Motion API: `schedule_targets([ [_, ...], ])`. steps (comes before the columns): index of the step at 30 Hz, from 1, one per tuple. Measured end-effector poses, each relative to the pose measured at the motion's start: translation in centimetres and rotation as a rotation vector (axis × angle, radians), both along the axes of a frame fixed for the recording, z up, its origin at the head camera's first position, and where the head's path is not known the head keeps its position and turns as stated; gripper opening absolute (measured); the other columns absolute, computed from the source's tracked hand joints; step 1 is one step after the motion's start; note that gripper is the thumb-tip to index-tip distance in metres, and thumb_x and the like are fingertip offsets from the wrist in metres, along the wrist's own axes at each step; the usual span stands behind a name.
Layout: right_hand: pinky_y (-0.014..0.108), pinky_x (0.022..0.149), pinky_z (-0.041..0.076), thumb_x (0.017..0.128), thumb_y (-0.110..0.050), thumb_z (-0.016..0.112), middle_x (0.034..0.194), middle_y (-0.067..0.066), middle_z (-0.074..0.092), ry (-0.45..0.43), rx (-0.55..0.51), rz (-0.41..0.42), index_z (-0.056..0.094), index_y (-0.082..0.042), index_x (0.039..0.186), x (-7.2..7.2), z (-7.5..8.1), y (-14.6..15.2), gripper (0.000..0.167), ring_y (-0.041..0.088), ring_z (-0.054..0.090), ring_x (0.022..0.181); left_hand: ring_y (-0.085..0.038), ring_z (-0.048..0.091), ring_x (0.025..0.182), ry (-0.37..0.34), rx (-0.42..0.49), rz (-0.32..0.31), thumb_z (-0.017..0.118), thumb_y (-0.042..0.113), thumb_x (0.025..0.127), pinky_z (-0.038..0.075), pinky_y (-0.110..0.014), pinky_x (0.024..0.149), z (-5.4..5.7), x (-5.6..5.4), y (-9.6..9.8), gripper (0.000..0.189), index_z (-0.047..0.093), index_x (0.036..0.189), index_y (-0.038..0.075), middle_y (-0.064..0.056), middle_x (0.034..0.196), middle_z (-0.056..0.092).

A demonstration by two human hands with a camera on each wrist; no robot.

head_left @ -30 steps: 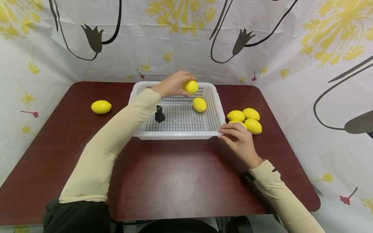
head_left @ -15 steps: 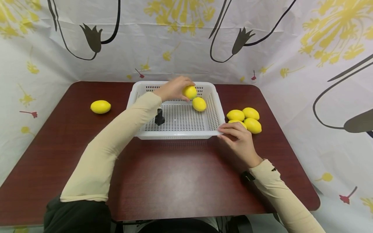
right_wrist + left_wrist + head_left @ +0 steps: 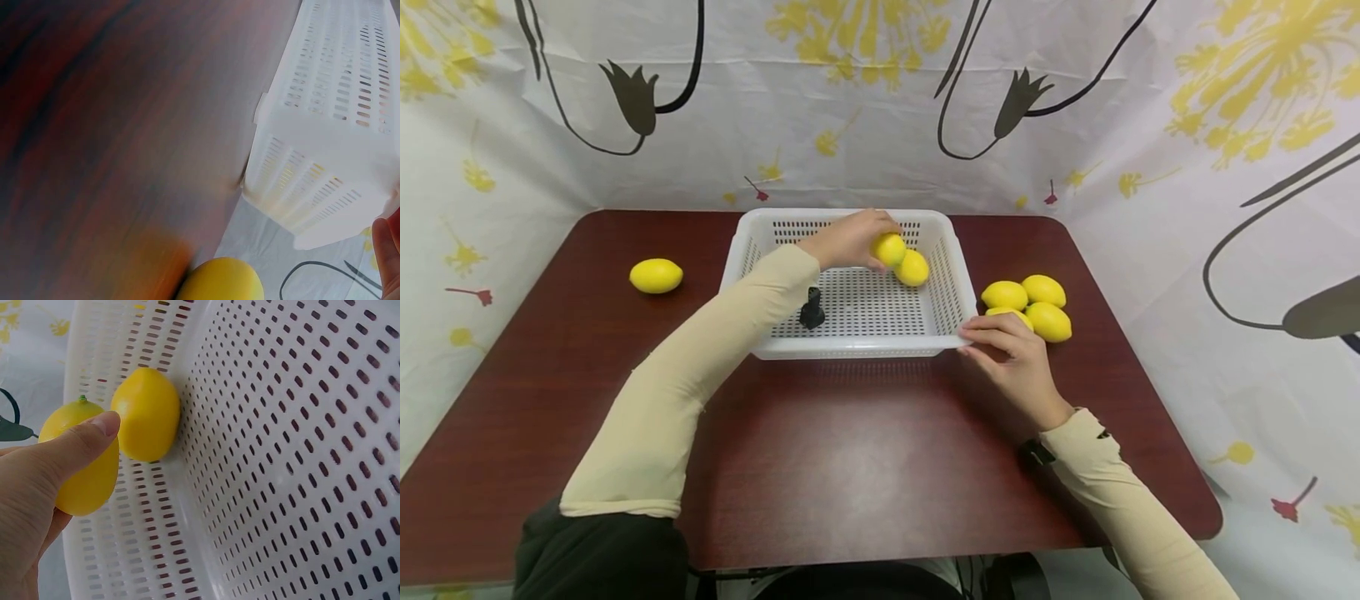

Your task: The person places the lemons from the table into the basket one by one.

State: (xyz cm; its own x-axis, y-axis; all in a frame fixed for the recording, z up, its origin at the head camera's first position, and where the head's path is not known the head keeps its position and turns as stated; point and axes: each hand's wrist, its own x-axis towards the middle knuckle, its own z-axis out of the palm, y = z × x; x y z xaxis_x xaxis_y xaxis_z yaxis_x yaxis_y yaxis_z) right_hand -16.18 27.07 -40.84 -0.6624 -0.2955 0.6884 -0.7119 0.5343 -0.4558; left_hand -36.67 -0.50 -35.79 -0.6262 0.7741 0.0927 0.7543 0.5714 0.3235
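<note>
My left hand (image 3: 852,239) reaches over the white perforated basket (image 3: 850,343) and grips a lemon (image 3: 889,249) between thumb and fingers. In the left wrist view the thumb lies across that lemon (image 3: 94,481), whose green stem end points up. Just beside it, a second lemon (image 3: 149,415) rests inside the basket by the wall. My right hand (image 3: 1018,367) pinches the basket's near right corner; in the right wrist view only its fingertips (image 3: 386,250) show at the rim.
Several lemons (image 3: 1048,322) lie clustered right of the basket, one partly hidden behind my right hand. A single lemon (image 3: 656,276) sits on the dark red table (image 3: 850,467) to the left. A black device (image 3: 812,310) shows near my left wrist. Patterned cloth (image 3: 850,125) hangs behind.
My left hand has lowered the held lemon into the basket, down beside the lemon lying there. The right hand has stayed on the basket's corner.
</note>
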Motion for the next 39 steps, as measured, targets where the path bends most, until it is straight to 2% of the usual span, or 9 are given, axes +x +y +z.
schedule_targets([
  [13,0.012,0.102,0.044,0.060,0.012,0.087,0.105,0.011,0.074,0.011,-0.008,0.012,0.078,-0.003,0.102,-0.2,0.0,0.0,0.045,0.022,0.062,0.100,-0.030,0.045,0.139,-0.006,-0.064,0.003,0.084,0.027,0.079,0.031,-0.044,0.125,-1.2,0.1,0.1,0.074,0.051,0.142,0.006,-0.014,0.146,0.052],
  [23,0.013,0.101,0.044,0.062,0.009,0.087,0.104,0.010,0.074,0.012,-0.008,0.004,0.078,-0.003,0.101,-0.2,0.1,-0.1,0.042,0.021,0.062,0.100,-0.028,0.050,0.133,-0.021,-0.052,-0.002,0.085,0.028,0.078,0.038,-0.043,0.120,-2.3,-0.1,0.0,0.072,0.054,0.139,0.006,-0.012,0.141,0.056],
  [27,0.013,0.100,0.044,0.062,0.010,0.087,0.104,0.010,0.074,0.014,-0.007,0.002,0.078,-0.004,0.101,-0.2,0.1,0.0,0.042,0.021,0.062,0.101,-0.027,0.050,0.133,-0.020,-0.061,-0.019,0.085,0.027,0.078,0.036,-0.042,0.121,-2.7,-0.1,0.1,0.073,0.053,0.140,0.006,-0.011,0.141,0.056],
  [39,0.013,0.100,0.044,0.062,0.009,0.087,0.103,0.010,0.074,0.021,-0.011,0.002,0.078,-0.003,0.101,-0.1,0.0,0.1,0.042,0.022,0.062,0.100,-0.026,0.053,0.129,-0.004,-0.082,-0.036,0.085,0.028,0.076,0.039,-0.040,0.119,-3.0,0.0,0.1,0.072,0.055,0.138,0.005,-0.010,0.136,0.058],
])
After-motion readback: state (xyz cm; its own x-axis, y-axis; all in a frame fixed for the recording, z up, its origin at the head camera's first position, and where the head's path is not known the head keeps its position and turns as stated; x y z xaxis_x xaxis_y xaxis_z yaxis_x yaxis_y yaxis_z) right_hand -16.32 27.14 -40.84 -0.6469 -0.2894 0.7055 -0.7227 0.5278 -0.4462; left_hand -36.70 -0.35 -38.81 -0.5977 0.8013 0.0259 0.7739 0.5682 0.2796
